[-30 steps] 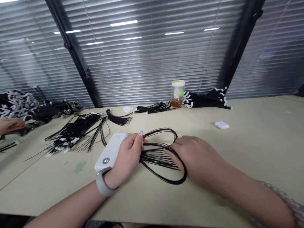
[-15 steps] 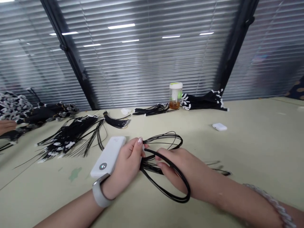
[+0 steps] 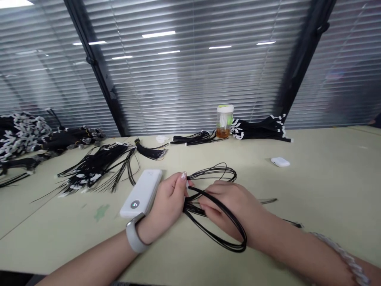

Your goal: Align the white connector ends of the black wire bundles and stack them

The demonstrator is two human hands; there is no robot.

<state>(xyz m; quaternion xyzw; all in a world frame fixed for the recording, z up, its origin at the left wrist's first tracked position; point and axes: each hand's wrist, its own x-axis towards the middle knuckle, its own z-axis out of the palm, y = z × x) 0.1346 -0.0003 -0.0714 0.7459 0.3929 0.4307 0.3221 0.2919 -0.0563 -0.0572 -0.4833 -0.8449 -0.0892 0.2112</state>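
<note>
Black cables (image 3: 229,214) form loops between my two hands, above the pale table. My left hand (image 3: 171,194) is closed round one end of the bundle, its thumb pressed on top beside a small white piece. Inside the large front loop, my right hand (image 3: 229,206) has its fingers curled and pinched on the strands; the fingertips are partly hidden. Thin cable ends stick out past the right wrist. A white power bank (image 3: 142,194) with a round display lies just left of my left hand.
Several black cable bundles (image 3: 98,163) with white connectors lie at the left and back. A lidded cup (image 3: 224,121) with amber liquid stands by the blinds, beside another cable bundle (image 3: 260,128). A small white case (image 3: 280,161) lies at the right on the table (image 3: 327,178).
The whole view has shifted slightly, so things appear further right. Both hands keep their hold on the cables, with little change in the loops. The other person's hand at the far left is gone from view.
</note>
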